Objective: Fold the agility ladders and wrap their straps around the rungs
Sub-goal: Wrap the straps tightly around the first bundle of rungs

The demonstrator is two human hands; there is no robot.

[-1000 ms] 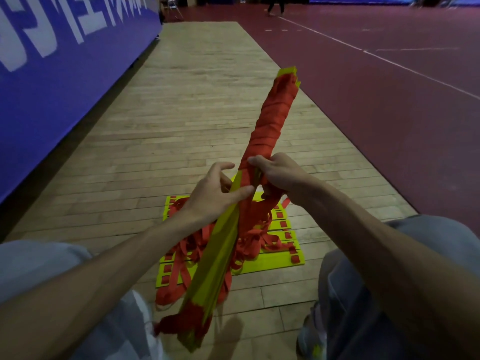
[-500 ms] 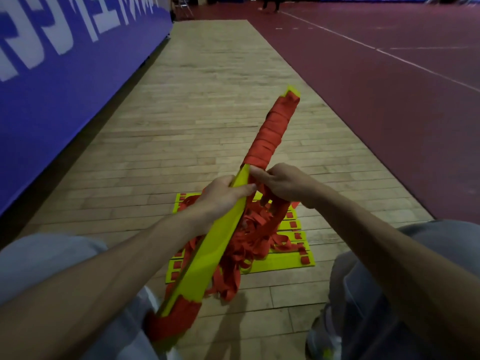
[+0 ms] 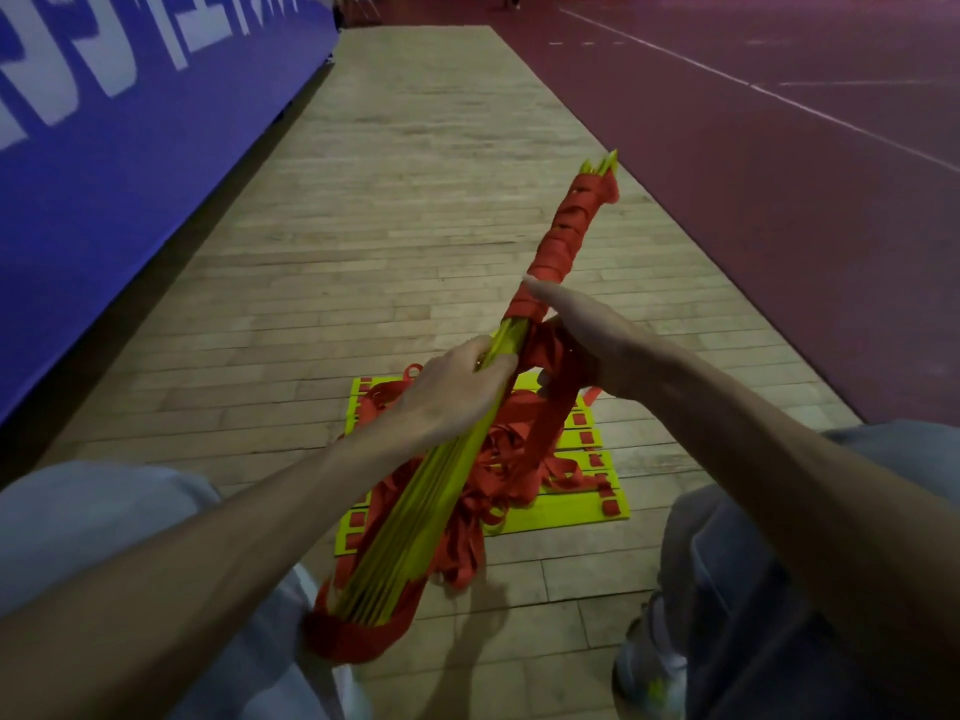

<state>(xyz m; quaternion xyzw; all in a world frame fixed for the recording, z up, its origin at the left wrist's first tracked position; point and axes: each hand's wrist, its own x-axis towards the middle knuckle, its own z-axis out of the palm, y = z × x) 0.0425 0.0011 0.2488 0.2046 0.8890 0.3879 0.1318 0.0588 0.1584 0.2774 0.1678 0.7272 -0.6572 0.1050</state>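
Observation:
I hold a bundle of yellow rungs [image 3: 415, 506] slanting up and away from my lap. Red strap [image 3: 563, 236] is wound tightly round its far half, and yellow tips stick out at the top. My left hand [image 3: 447, 397] grips the bare rungs at the middle. My right hand [image 3: 576, 340] holds a bunch of loose red strap [image 3: 550, 413] against the bundle's right side, forefinger stretched along the wound part. More slack strap hangs in a tangle below. A second ladder [image 3: 576, 506], yellow rungs with red strap, lies stacked flat on the floor beneath.
I sit on a strip of wooden floor [image 3: 415, 174] with my knees on both sides. A blue banner wall [image 3: 130, 148] runs along the left. Dark red court flooring [image 3: 779, 174] lies to the right. My shoe [image 3: 649, 672] is at the lower right.
The bundle has turned so the rung edges face up. My right hand has carried the loose strap round the right side, with the forefinger now stretched out. The left hand's grip has shifted slightly.

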